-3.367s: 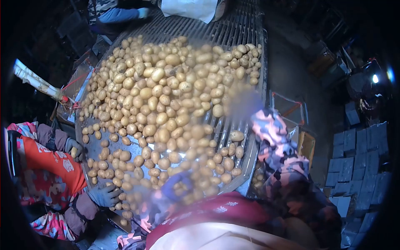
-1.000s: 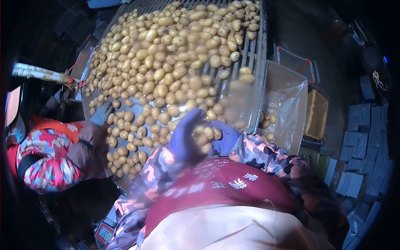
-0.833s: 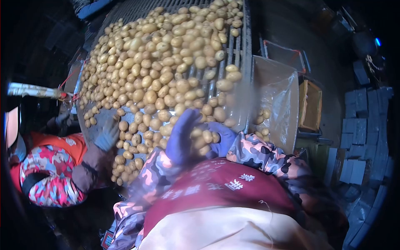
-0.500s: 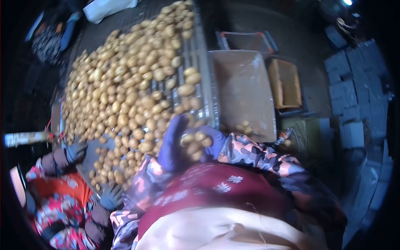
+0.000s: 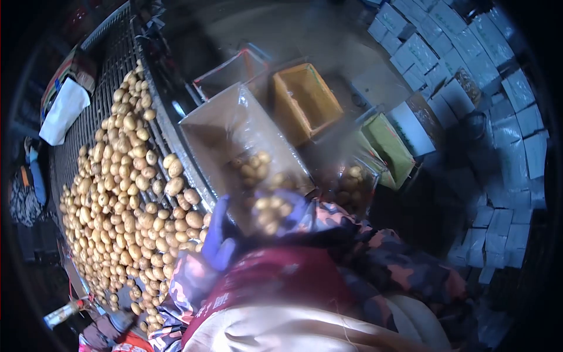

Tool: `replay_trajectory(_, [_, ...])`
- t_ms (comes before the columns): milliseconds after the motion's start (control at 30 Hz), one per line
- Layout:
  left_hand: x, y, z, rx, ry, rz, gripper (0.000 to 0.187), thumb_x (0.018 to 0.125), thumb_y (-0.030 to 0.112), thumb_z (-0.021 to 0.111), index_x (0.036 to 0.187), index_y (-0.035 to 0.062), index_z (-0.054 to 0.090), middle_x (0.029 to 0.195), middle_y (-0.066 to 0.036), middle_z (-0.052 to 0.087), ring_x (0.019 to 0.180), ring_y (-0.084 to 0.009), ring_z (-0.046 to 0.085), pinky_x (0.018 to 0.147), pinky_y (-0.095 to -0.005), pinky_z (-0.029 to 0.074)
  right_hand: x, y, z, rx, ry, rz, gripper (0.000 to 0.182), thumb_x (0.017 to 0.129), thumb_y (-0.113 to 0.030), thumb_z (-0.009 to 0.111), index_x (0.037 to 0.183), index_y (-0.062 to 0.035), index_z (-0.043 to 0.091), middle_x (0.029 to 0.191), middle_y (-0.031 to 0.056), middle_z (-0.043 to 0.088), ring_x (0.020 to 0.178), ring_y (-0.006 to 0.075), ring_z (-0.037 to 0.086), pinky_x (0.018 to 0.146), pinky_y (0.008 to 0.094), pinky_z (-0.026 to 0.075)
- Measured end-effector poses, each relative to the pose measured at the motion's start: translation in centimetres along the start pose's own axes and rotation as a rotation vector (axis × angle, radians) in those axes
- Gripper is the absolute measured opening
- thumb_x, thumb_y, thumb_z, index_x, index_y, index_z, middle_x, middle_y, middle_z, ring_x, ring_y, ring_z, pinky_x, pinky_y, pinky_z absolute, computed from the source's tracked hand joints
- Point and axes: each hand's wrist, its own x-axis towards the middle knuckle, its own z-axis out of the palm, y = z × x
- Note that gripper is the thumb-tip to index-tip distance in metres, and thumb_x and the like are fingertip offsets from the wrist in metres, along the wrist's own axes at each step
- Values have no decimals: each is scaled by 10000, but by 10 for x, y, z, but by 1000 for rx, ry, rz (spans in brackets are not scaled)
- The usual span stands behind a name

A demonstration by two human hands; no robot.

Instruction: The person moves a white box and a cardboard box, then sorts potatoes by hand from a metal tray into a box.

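Both of my hands wear purple gloves and are low in the middle of the view. My left hand (image 5: 218, 239) is held upright with its fingers stretched out, at the edge of the potato conveyor and the near end of a plastic-lined cardboard box (image 5: 211, 126). My right hand (image 5: 295, 206) curves round a cluster of potatoes (image 5: 270, 214) at the box's near end. A gap shows between my left hand and the cluster. More potatoes (image 5: 255, 166) lie in the box. Motion blurs the hands and the cluster.
Many potatoes (image 5: 126, 217) cover the slatted conveyor (image 5: 105, 76) at left. Beyond the box stand a yellow crate (image 5: 299, 126) and a green-lined box (image 5: 390, 149). Potatoes in plastic (image 5: 350, 188) are right of my hands. Stacked cartons (image 5: 492, 53) fill the right. A co-worker's sleeve (image 5: 99, 334) shows lower left.
The view has turned right. My hands and the potato cluster have moved from over the conveyor to the box's near end. My left hand is farther from the cluster.
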Motion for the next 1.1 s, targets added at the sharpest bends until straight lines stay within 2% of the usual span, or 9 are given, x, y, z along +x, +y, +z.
replay_trajectory(167, [-16,-25,-5,56,9,-70,694,1001,239,516,1541,-62,200,1339,-171,478,1169,-241,486,1019,-346,372,-89,-56,-29,-457,-141,-925,641,902,-550,652,1311,-82,495,1267,162,578,1157,324,578,988,452,481])
replay_trajectory(333, [-45,-37,-8,145,-162,-193,702,963,252,558,1514,-73,269,1501,-241,419,1390,-371,425,1163,-450,302,-187,-136,-49,-166,476,-1201,341,964,-280,561,1204,-37,571,1048,129,610,913,251,584,812,352,501])
replay_trajectory(400, [-60,-53,-9,648,-120,112,575,886,165,640,1397,-32,466,1348,-245,533,1318,-428,472,1096,-490,390,-233,-184,-126,-320,220,-1192,385,984,-271,536,1280,-25,550,1115,151,632,986,278,620,872,360,511])
replay_trajectory(467, [-58,-51,-8,684,-160,68,596,878,164,651,1413,-23,467,1417,-239,496,1387,-448,391,1139,-525,335,-259,-201,-198,-1082,1013,-1320,406,994,-275,533,1303,-11,540,1164,155,634,1056,273,618,912,359,507])
replay_trajectory(533, [-58,-47,-6,703,-182,25,606,874,164,658,1420,-17,468,1451,-228,479,1424,-450,349,1165,-539,301,-285,-217,-216,-789,1308,-1312,408,985,-232,561,1326,-10,522,1224,169,615,1142,280,593,927,351,526])
replay_trajectory(600, [-55,-42,-6,708,-195,-9,604,873,165,662,1418,-13,470,1450,-211,482,1428,-437,344,1175,-532,286,-296,-227,-207,475,895,-1097,429,957,-140,622,1349,-22,497,1294,192,574,1245,301,546,916,336,567])
replay_trajectory(733, [-59,-50,-7,779,-178,19,642,832,288,660,1371,-34,526,1407,-265,516,1362,-488,414,1128,-541,333,-235,-205,-210,-1082,1119,-1179,417,984,-191,596,1349,-12,504,1345,157,543,1285,289,470,1007,344,513])
replay_trajectory(1033, [-76,-13,-5,900,-148,-121,587,873,220,688,1390,24,495,1459,-174,478,1389,-414,386,1160,-566,275,-85,-181,-75,10,617,-808,608,1029,-503,429,1277,32,573,1296,196,568,1127,366,591,915,384,572])
replay_trajectory(1100, [-85,-11,-9,976,-125,-156,611,866,269,673,1408,52,489,1458,-179,476,1389,-416,383,1148,-588,269,-58,-194,-73,-265,553,-600,593,1020,-491,453,1256,35,591,1258,185,587,1048,337,616,870,361,584])
